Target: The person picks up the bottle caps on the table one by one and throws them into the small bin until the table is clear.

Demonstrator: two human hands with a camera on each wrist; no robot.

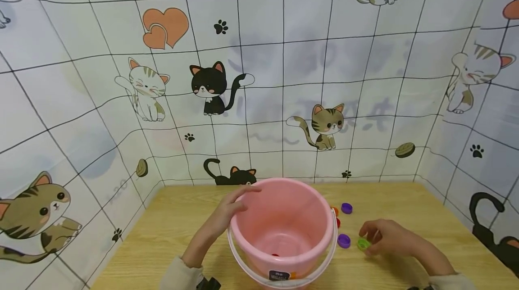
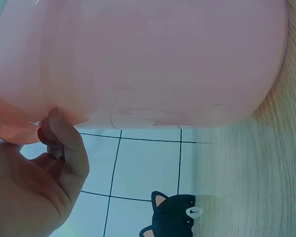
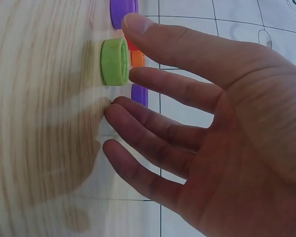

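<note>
A pink plastic bucket [image 1: 279,231] with a white handle [image 1: 320,272] stands on the wooden table. My left hand [image 1: 227,211] grips its rim on the left side; the left wrist view shows that hand [image 2: 44,177] at the bucket wall [image 2: 163,64]. To the right of the bucket, my right hand [image 1: 387,238] is over a green bottle cap [image 1: 363,244]. In the right wrist view the thumb and fingers of the right hand [image 3: 202,118] are spread apart beside the green cap [image 3: 115,61], holding nothing. A small red thing [image 1: 275,255] shows inside the bucket.
Two purple caps, one nearer [image 1: 343,241] and one farther back [image 1: 346,208], lie between bucket and right hand. A red cap [image 1: 338,222] and an orange cap [image 1: 334,211] are partly hidden behind the bucket. A cat-patterned wall covering [image 1: 263,101] surrounds the table [image 1: 178,204].
</note>
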